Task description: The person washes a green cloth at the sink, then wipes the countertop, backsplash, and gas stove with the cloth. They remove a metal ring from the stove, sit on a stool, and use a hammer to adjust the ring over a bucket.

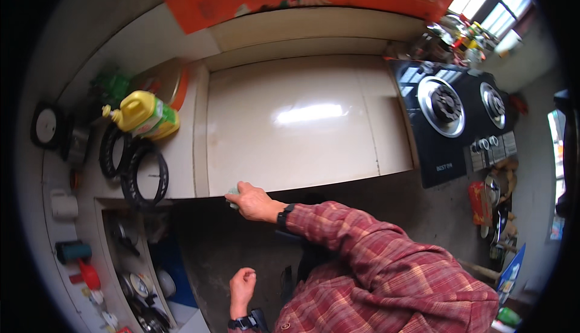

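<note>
My right hand [256, 202] is at the front edge of a light tiled counter [281, 152], its fingers closed on a small pale green cloth or pad [233, 193]. Most of that piece is hidden under the fingers, so I cannot tell exactly what it is. Lower down, my left hand [242, 286] hangs over the dark floor, away from the counter. Its fingers are curled in, and nothing shows in them.
A black two-burner gas stove [435, 152] stands at the counter's right. On the raised left ledge are a yellow detergent jug [156, 115] and black ring-shaped racks [145, 174]. Bottles crowd the back right corner [466, 38]. Bowls and pans fill the lower left shelves [140, 283].
</note>
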{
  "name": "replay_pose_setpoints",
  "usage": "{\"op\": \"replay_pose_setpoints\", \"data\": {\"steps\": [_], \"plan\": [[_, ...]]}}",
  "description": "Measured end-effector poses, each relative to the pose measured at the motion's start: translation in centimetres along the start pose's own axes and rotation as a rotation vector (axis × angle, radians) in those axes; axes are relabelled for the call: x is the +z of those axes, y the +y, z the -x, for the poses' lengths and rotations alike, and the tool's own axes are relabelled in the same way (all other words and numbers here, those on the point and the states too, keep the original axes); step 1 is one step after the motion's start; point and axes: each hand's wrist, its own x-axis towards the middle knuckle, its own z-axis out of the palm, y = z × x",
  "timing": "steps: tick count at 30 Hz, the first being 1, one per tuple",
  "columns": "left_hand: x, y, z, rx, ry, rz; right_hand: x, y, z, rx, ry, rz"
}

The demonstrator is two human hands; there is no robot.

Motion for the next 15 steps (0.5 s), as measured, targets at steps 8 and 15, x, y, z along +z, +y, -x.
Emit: {"op": "replay_pose_setpoints", "data": {"steps": [8,15], "plan": [[2.3,1.7,-1.4,0.177,-0.106,-0.173,-13.0,12.7,10.1,0.408,0.106,0.433],[6.5,4.9,-2.0,0.373,-0.29,-0.228,-17.2,18.7,38.1,1.304,0.103,0.498]]}}
